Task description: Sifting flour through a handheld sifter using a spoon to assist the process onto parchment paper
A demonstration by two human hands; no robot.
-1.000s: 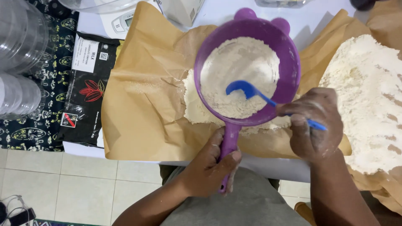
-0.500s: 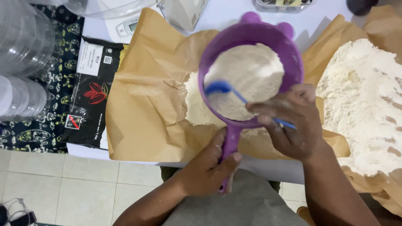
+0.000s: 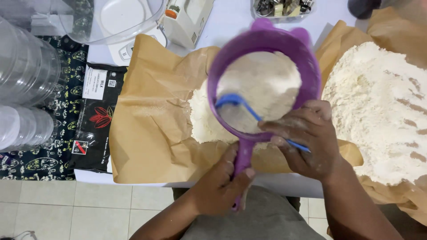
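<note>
My left hand (image 3: 222,183) grips the handle of a purple round sieve (image 3: 307,62) held above brown paper (image 3: 151,129). Flour fills most of the sieve's mesh. My right hand (image 3: 307,135) holds a blue spoon (image 3: 233,101) whose bowl sits in the flour at the sieve's left side. Under the sieve lies a small heap of sifted flour (image 3: 202,120) on the paper. A much larger pile of coarse flour (image 3: 382,106) rests on brown paper to the right.
A black packet (image 3: 95,124) lies left of the paper on a patterned cloth. Clear plastic containers (image 3: 24,84) stand at the far left. A white appliance with a clear bowl (image 3: 129,22) and a small tray of metal items (image 3: 280,8) sit at the back.
The spoon has swept from the sieve's right side toward its left through the flour. My right hand has moved left with it, and the sieve looks blurred by motion.
</note>
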